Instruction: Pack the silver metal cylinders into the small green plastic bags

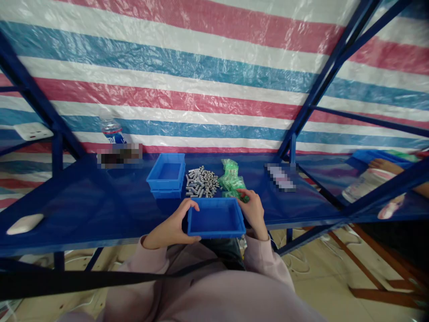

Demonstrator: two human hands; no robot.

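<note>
Head camera shows the left hand [176,226] grasping the left end of a blue tray [216,219], thumb along its near edge and fingers at the far corner. This tray is at the table's front edge, its bare floor showing. At its right end, the right hand [253,209] has its fingers at the green plastic [232,181]; whether they pinch it, I cannot tell. Beyond the tray lies a pile of metal pieces [201,182], between the green plastic and some stacked blue trays [166,184].
</note>
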